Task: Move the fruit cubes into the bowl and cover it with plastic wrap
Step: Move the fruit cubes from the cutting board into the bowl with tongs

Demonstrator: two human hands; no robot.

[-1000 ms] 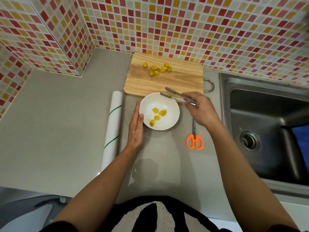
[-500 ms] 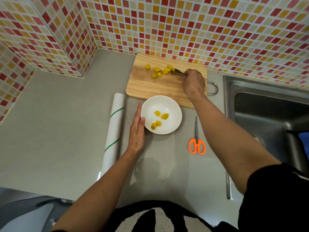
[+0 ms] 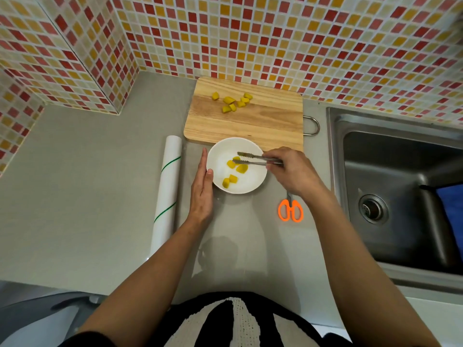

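My right hand [image 3: 292,171] is pinching tongs [image 3: 255,158] over the bowl [image 3: 253,184], tips apart above five fruit cubes [image 3: 231,171]. Left hand [image 3: 201,194], fingers flat together, is bracing its rim. Remaining cubes [image 3: 233,101] are lying on the cutting board [image 3: 250,121]; plastic wrap roll [image 3: 166,194] and scissors [image 3: 290,210] are flanking the bowl on the worktop [image 3: 87,171].

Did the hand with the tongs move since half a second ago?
Yes. The right hand came back from the far part of the cutting board toward the person, and the tongs are now over the bowl.
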